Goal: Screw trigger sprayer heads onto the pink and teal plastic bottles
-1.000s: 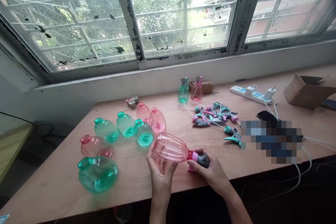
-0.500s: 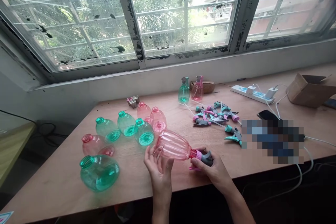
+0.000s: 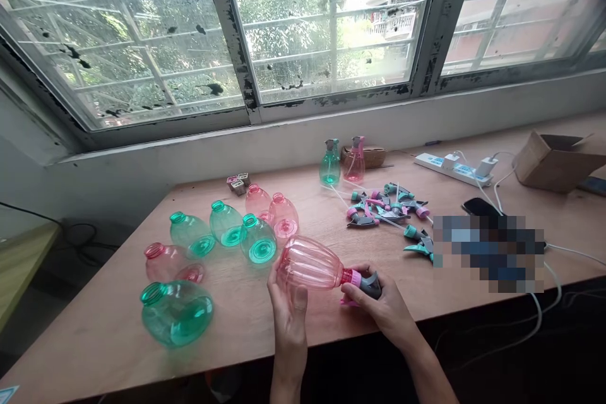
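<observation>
A clear pink spray bottle point(image 3: 312, 263) lies sideways in the air between my hands, its base to the left. My left hand point(image 3: 288, 312) is closed round the base end, with the thumb on the near side. At the neck, my right hand point(image 3: 379, 303) grips the grey and pink spray head point(image 3: 367, 284), which sits on the bottle's mouth. Left of my hands are several loose bottles without heads, among them a green bottle point(image 3: 177, 314), a pink bottle point(image 3: 173, 264) and another green bottle point(image 3: 258, 240). Several loose spray heads point(image 3: 388, 205) lie in a pile beyond my right hand.
A green spray bottle point(image 3: 330, 167) and a pink spray bottle point(image 3: 354, 165) with heads stand by the wall. To the right are a power strip point(image 3: 452, 169) with cables, a cardboard box point(image 3: 544, 167) and a phone point(image 3: 480, 207). The table's front edge runs beneath my wrists.
My left hand has turned and closed round the base of the pink bottle, its fingers spread more before. The right hand keeps its hold on the spray head.
</observation>
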`<state>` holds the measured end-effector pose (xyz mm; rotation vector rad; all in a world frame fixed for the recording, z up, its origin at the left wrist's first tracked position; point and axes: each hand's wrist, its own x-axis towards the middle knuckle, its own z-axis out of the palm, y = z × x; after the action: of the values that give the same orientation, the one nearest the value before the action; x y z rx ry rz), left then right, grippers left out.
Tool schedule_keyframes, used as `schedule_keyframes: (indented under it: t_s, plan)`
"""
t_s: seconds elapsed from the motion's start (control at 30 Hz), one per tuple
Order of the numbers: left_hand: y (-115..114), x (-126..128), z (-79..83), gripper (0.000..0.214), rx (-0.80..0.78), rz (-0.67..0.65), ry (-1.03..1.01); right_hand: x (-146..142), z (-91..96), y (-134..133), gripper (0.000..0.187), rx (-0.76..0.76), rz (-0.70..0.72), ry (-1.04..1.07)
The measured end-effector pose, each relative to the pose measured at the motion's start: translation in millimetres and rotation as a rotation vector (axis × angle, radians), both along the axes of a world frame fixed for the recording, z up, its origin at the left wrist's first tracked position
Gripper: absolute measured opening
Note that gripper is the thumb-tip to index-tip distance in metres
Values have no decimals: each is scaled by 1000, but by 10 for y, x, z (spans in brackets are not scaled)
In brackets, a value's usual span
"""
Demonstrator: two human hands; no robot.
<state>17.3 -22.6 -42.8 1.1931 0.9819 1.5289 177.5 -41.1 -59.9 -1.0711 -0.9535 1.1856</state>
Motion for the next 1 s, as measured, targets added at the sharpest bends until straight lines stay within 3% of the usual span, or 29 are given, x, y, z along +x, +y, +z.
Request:
schedule_keyframes:
  t_s: [0.2,0.3,0.43,0.7,1.0]
  plan:
    - [59,7,-63,71,-56,150,37,-12,-13,7,39,6,21,-62]
    - [72,-10,-55,62,-3,106,100,-16,-5,12,43,-21,-20,-7]
    - [65,-24,-52,69,-28,64,60,-6,34,-9,42,-13,-15,-10]
    - [120,-12,-180,82,-62,139,-47,-12,26,-6,36,38,42,-58]
    - [61,17,-8,79,-20,34,22,-8,21,10,46,-13,-3,10]
